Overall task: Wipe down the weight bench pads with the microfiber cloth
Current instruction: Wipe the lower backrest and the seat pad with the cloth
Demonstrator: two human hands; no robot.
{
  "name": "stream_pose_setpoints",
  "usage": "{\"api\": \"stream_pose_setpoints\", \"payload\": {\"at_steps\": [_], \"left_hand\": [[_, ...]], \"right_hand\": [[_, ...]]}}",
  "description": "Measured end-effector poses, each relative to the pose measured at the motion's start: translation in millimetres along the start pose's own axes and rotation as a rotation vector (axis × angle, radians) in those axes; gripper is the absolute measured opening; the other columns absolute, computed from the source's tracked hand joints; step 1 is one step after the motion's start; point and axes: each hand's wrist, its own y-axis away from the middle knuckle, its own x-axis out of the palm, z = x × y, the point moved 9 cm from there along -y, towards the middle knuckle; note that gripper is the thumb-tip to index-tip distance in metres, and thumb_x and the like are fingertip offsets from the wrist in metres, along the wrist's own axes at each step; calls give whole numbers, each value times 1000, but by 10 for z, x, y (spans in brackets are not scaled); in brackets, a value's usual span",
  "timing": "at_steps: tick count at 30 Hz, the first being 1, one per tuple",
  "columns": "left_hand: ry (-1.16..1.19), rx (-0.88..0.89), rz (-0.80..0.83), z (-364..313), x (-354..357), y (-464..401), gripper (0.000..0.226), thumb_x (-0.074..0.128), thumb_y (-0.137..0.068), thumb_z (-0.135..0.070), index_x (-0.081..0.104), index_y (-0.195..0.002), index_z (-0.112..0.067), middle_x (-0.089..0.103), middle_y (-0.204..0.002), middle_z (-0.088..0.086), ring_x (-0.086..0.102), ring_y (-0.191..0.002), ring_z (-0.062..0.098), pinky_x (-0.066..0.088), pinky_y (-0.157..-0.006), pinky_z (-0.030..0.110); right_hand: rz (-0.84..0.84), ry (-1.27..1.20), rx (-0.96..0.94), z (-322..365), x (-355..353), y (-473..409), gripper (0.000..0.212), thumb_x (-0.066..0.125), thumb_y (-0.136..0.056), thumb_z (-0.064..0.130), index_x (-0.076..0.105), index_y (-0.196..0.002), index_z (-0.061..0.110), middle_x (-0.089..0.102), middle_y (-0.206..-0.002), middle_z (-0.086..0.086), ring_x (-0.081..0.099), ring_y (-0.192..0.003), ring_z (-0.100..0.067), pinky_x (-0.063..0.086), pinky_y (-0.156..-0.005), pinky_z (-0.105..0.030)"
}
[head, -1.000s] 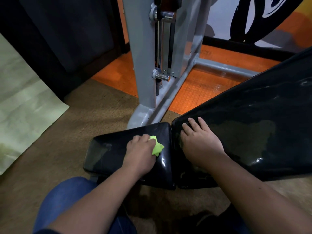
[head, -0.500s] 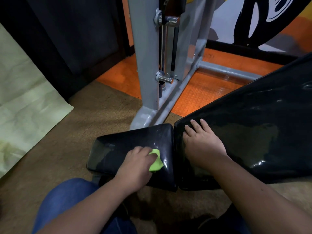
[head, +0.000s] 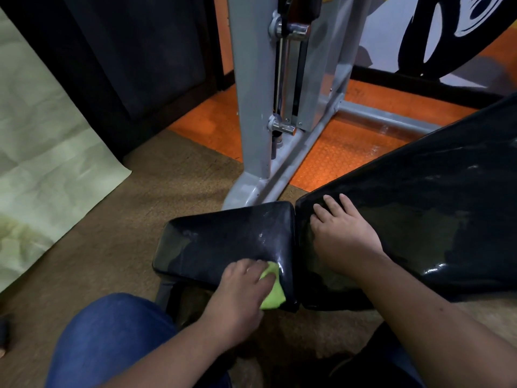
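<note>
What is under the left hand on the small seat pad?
Under the left hand lies the green microfiber cloth, pressed on the seat pad near its front right corner. Only the cloth's right part shows; the rest is covered by the hand.

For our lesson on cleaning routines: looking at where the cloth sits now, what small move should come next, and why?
Probably sweep the left hand and green cloth leftward along the seat pad. The cloth sits at its near right corner, while the pad's left part lies uncovered.

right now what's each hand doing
Left hand: grips the green cloth on the seat pad.
Right hand: open, flat on the back pad.
</note>
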Motion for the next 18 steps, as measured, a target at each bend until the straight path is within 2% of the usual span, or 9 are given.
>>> {"api": "stream_pose_setpoints", "payload": {"at_steps": [2, 6, 9, 11, 15, 18], "left_hand": [[-30, 45, 44, 95, -25, 141, 67, 70, -64, -28, 55, -129, -22, 50, -135, 1, 47, -118, 25, 40, -98, 45], [-19, -169, -17, 239, -159, 50, 65, 70, -63, -22, 57, -126, -24, 49, -130, 0, 44, -114, 25, 46, -92, 47], [24, -10, 6, -14, -1, 219, 65, 73, -64, -20, 57, -127, -19, 51, -132, 4, 49, -118, 28, 43, -97, 49], [-4, 24, 42, 49, -31, 352, 63, 69, -70, -26, 55, -131, -21, 48, -136, 3, 46, -122, 26, 40, -101, 47], [-19, -233, -35, 350, -223, 229, 58, 68, -76, -23, 53, -133, -26, 44, -136, -3, 40, -121, 23, 40, -99, 45], [-43, -115, 23, 171, -98, 294, 61, 69, -71, -23, 55, -130, -24, 47, -133, -1, 44, -116, 24, 42, -97, 45]], "right_hand": [[1, 3, -2, 1, -9, 5, 57, 21, -101, 32, 25, -154, 13, 16, -164, -11, 0, -152, -34, -4, -120, -55], [1, 13, -5, 5, -18, 8, 56, 20, -101, 31, 24, -154, 13, 15, -164, -11, 0, -152, -34, -4, -120, -55], [12, 17, -4, 4, -16, 21, 56, 18, -102, 30, 24, -154, 13, 14, -165, -10, -1, -152, -33, -4, -120, -55], [22, 18, -2, 7, -11, 26, 55, 18, -102, 30, 23, -154, 13, 13, -165, -10, -1, -152, -33, -4, -121, -54], [21, 17, 1, 5, -27, 14, 55, 18, -102, 30, 23, -155, 14, 13, -165, -9, -1, -152, -32, -4, -121, -54], [27, 24, -2, 8, -18, 25, 55, 18, -102, 30, 22, -155, 14, 12, -165, -9, -2, -152, -32, -4, -121, -54]]}}
